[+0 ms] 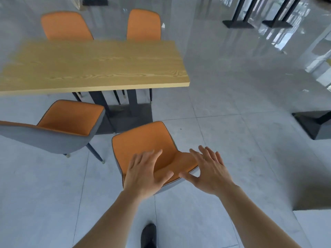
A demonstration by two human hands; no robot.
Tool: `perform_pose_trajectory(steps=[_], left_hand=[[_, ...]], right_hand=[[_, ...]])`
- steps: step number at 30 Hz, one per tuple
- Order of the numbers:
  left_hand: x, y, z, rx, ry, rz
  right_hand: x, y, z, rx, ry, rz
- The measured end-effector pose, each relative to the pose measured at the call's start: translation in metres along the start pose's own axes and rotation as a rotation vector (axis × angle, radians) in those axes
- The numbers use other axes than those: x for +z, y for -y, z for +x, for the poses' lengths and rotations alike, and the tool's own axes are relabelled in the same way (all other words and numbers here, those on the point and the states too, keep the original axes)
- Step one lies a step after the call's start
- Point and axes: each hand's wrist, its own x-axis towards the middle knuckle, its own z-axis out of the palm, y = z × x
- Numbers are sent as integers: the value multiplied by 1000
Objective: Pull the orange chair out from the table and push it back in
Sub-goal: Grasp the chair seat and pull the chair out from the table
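Note:
An orange chair (143,140) with a grey shell stands on the floor tiles, well clear of the wooden table (93,67), its seat facing the table's right end. Both my hands hover over the top of its backrest with fingers spread. My left hand (145,173) is above the backrest's left part. My right hand (208,170) is above its right corner. Neither hand grips the chair; whether the palms touch it I cannot tell.
A second orange chair (60,120) stands to the left, near the table. Two more orange chairs (143,24) sit at the table's far side. A black table base (311,126) lies at the right, black table legs (240,15) stand far right. My shoe (148,235) is below.

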Motion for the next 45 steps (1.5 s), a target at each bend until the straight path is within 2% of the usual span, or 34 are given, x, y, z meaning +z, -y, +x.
perform_pose_trajectory(steps=[8,15,31,45], left_hand=[[52,-33,-32,-257,-63,-34],[76,-42,-41,-396,-111,25],[68,-2,-13,-284,-164,61],[41,71,66,-204,-190,79]], right_hand=[[34,-44,36,-313,58,-37],[59,-54,55,-427,95,-48],[68,-31,84,-416,-29,-64],[52,16,159,-307,-79,-49]])
